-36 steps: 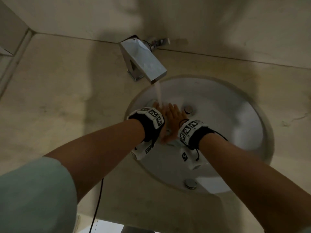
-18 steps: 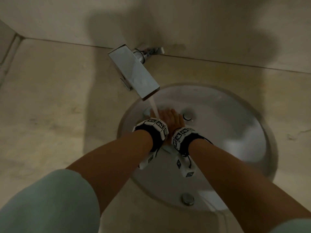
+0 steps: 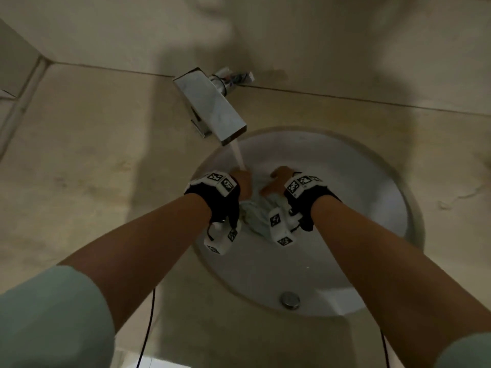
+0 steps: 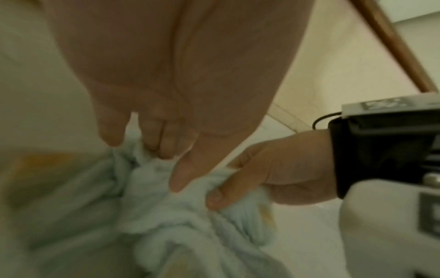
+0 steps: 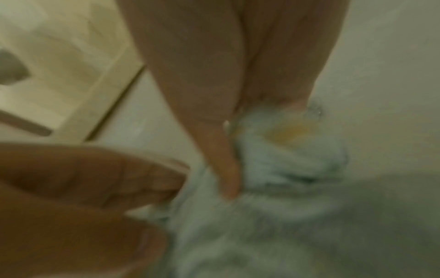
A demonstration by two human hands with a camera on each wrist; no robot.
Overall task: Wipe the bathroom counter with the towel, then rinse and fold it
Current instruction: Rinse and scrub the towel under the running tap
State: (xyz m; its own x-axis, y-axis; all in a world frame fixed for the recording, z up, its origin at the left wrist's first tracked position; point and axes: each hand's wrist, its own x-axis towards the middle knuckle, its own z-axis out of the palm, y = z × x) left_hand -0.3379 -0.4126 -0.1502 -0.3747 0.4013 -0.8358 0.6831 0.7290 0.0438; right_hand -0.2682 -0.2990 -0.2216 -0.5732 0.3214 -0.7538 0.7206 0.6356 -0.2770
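Both hands are down in the white sink (image 3: pixel 350 181), under the running chrome faucet (image 3: pixel 212 107). A pale blue-green towel (image 3: pixel 256 215) is bunched wet between them. My left hand (image 3: pixel 243 183) grips one bunch, its fingers (image 4: pixel 154 143) curled into the cloth, and the water stream (image 3: pixel 239 158) lands on it. My right hand (image 3: pixel 275 181) grips the other bunch of the towel (image 4: pixel 166 216), with its thumb (image 5: pixel 226 169) pressed over the cloth. A yellow patch shows on the towel (image 5: pixel 288 133). The fingertips are hidden in the head view.
A beige stone counter (image 3: pixel 79 160) surrounds the basin, with a wall (image 3: pixel 318 35) behind the faucet. A round metal fitting (image 3: pixel 290 300) sits on the near inner side of the sink. Thin black cables hang from both wrists.
The hands were pressed close together under the stream; now they have pulled apart sideways, and the bunched towel shows between them. The water keeps running.
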